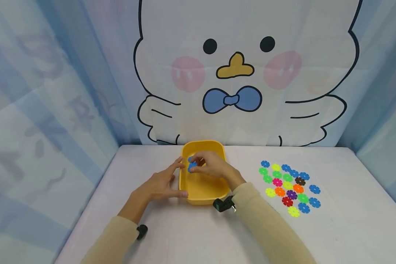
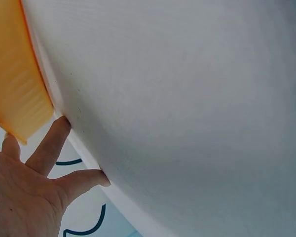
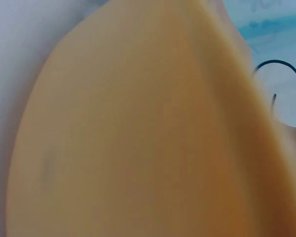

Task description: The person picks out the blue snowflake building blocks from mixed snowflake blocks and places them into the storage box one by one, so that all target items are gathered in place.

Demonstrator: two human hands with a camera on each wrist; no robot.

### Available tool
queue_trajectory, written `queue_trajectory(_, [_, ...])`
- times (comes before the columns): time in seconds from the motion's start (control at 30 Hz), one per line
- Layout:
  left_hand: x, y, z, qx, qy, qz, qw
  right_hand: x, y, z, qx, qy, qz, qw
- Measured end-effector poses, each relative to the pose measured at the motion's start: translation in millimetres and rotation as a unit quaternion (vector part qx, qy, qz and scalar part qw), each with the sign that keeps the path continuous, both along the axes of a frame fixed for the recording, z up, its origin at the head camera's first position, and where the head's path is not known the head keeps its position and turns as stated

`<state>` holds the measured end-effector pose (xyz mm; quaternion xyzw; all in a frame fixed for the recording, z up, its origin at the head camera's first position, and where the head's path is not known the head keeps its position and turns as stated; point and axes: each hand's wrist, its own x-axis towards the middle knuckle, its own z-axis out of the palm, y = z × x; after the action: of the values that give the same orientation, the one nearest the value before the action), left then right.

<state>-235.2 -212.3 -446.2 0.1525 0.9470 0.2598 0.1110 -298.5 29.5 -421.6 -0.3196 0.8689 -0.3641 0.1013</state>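
Observation:
A yellow plastic tray (image 1: pixel 202 189) sits near the back edge of the table. My left hand (image 1: pixel 160 185) is at its left side, thumb and fingers spread and fairly straight against the rim. In the left wrist view, the fingers of that hand (image 2: pixel 27 192) show beside the tray (image 2: pixel 19 74). Over the tray's left part, my right hand (image 1: pixel 214 165) pinches a blue notched plastic disc (image 1: pixel 192 166) between thumb and fingers. More blue shows just behind it, partly covered by the fingertips. The right wrist view is mostly filled by the blurred tray wall (image 3: pixel 128 123).
Several notched discs in many colours, among them a purple disc (image 1: pixel 292 194) and a brown disc (image 1: pixel 300 181), lie flat to the right of the tray on the white table (image 1: pixel 349 227). Behind the table hangs a cartoon-printed curtain (image 1: pixel 237 124).

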Motion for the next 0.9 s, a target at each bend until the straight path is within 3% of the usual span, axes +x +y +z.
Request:
queue_trajectory(0.23, [-0.7,-0.7,-1.0,0.008,-0.007,0.001,0.9999,3.3,-8.4,-11.0,0.027,-0.044,-0.025,0.9984])
queue_trajectory(0.9, [-2.0,1.0,-0.7,0.005,0.0,0.0,1.0,-0.2,-14.2,-24.4,0.024,-0.064,-0.027,0.9973])
